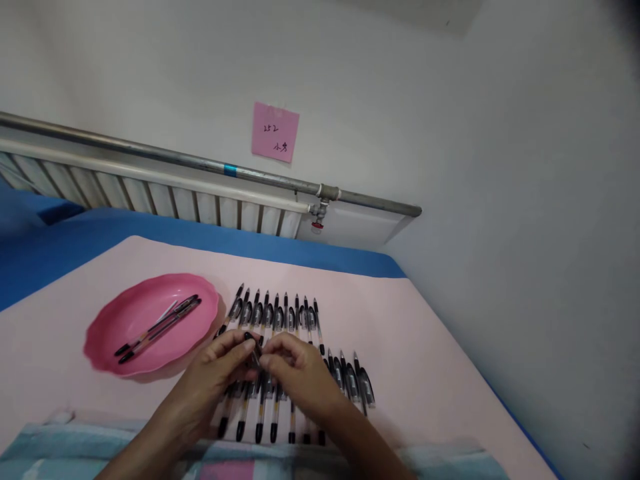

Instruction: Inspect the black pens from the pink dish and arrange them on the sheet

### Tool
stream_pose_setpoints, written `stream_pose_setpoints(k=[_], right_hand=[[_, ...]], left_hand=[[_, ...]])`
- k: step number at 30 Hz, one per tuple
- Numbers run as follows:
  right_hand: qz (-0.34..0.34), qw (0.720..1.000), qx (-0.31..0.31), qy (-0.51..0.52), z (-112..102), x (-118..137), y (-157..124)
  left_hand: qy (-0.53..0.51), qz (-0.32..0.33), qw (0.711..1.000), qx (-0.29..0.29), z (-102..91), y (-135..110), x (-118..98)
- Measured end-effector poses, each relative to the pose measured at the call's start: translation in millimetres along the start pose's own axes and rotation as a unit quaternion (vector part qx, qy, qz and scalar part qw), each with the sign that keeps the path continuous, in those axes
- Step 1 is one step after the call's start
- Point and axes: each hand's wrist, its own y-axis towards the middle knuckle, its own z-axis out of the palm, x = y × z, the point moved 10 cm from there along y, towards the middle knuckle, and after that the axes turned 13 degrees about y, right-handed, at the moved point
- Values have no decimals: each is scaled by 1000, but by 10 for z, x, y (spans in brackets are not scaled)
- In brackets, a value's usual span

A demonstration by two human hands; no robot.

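Note:
My left hand (215,377) and my right hand (300,373) meet over a row of black pens (280,320) laid side by side on a pink sheet (425,373). Both hands pinch a small dark pen part (254,353) between their fingertips. Most of that part is hidden by my fingers. Further pens (353,380) of the row lie to the right of my right hand. A pink oval dish (150,323) to the left holds a few pens (160,325).
The pink sheet lies on a blue surface (100,233). A radiator (150,193) and a metal pipe (250,173) run along the wall behind. A pink sticky note (275,131) is stuck on the wall. A striped cloth (50,447) lies at the near edge.

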Motion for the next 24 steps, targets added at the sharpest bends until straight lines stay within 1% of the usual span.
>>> stream_pose_setpoints(k=[1,2,3,4,5,6,7,8,10,12,14,16,18,20,22,23,24], right_hand=[[-12,999,-13,-31,-114,30,32],[-31,996,-43,-76,-276,75,66],[-53,986,-87,-130,-471,125,93],[-70,969,-132,-197,-661,171,112],[-84,945,-162,-271,-808,204,130],[-83,922,-178,-333,-923,201,153],[-74,906,-181,-375,-1008,168,181],[-59,897,-177,-401,-1070,117,209],[-29,891,-165,-422,-1137,16,250],[-12,889,-164,-427,-1159,-32,274],[-12,893,-182,-412,-1193,-32,290],[-16,909,-216,-358,-1277,-27,295],[-18,922,-248,-295,-1379,-22,284],[-19,930,-266,-254,-1432,12,254],[-11,949,-255,-183,-1377,40,220],[2,968,-229,-107,-1283,20,210],[17,981,-191,-34,-1135,6,199]], left_hand=[[0,0,1000,-3,-23,1,-4],[0,1,1000,-5,-43,2,-9],[0,2,1000,-5,-57,4,-15],[-2,2,1000,-3,-64,6,-21],[-4,3,1000,0,-65,10,-27],[-4,2,1000,1,-66,13,-27],[-4,0,1000,1,-63,17,-23],[0,-4,1000,3,-53,19,-14],[10,-12,1000,7,-30,21,8],[18,-16,1000,13,-6,19,23],[20,-17,999,18,7,17,31],[4,-21,1000,20,4,16,34],[-33,-30,999,12,-27,22,36],[-76,-38,996,-1,-79,35,27],[-109,-37,993,-8,-133,56,-1],[-123,-33,992,-7,-156,70,-23],[-137,-27,990,-8,-185,85,-47]])
